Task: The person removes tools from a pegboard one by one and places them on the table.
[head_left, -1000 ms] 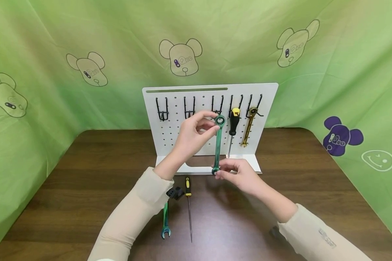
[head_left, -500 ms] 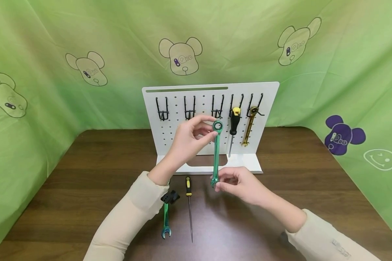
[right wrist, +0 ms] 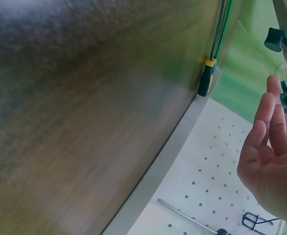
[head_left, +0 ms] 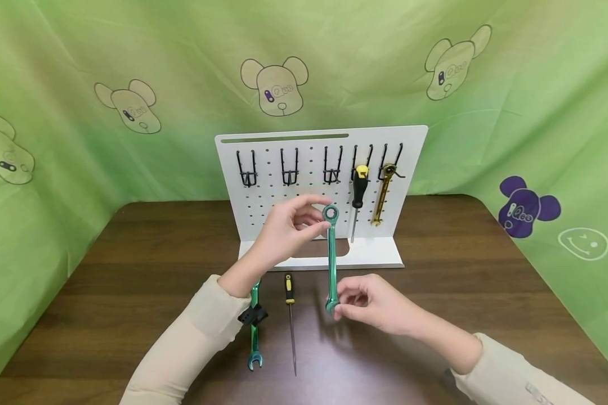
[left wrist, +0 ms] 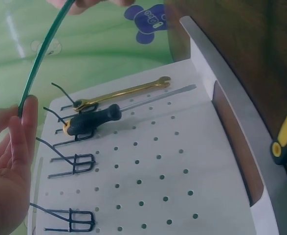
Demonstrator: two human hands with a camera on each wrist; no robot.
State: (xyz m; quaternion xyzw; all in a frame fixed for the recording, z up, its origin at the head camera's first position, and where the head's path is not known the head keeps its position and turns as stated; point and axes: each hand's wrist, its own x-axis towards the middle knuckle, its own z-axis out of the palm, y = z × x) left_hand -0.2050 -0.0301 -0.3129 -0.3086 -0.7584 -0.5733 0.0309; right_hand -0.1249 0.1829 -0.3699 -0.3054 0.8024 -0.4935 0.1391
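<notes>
A green ratcheting combination wrench (head_left: 331, 259) is held upright between both hands in front of the pegboard. My left hand (head_left: 289, 228) pinches it just under the ring end, between thumb and fingers. Down at the open end, my right hand (head_left: 375, 304) pinches the wrench with thumb and fingertips. In the left wrist view the wrench (left wrist: 43, 51) appears edge-on, running up from the left fingers (left wrist: 28, 112). Only its open end (right wrist: 286, 100) shows in the right wrist view, between the right thumb and fingers.
The white pegboard (head_left: 284, 211) has several black hooks. From it hang a yellow-and-black screwdriver (head_left: 360, 188) and a gold wrench (head_left: 382, 197) on the right. On the wooden table (head_left: 132, 281) lie another screwdriver (head_left: 290, 289) and a second green wrench (head_left: 255, 340), partly behind the left wrist camera.
Both hands have lowered the green wrench and drawn it back from the pegboard, slightly leftward. Both keep their pinch at its two ends. The hooks behind now show more fully.
</notes>
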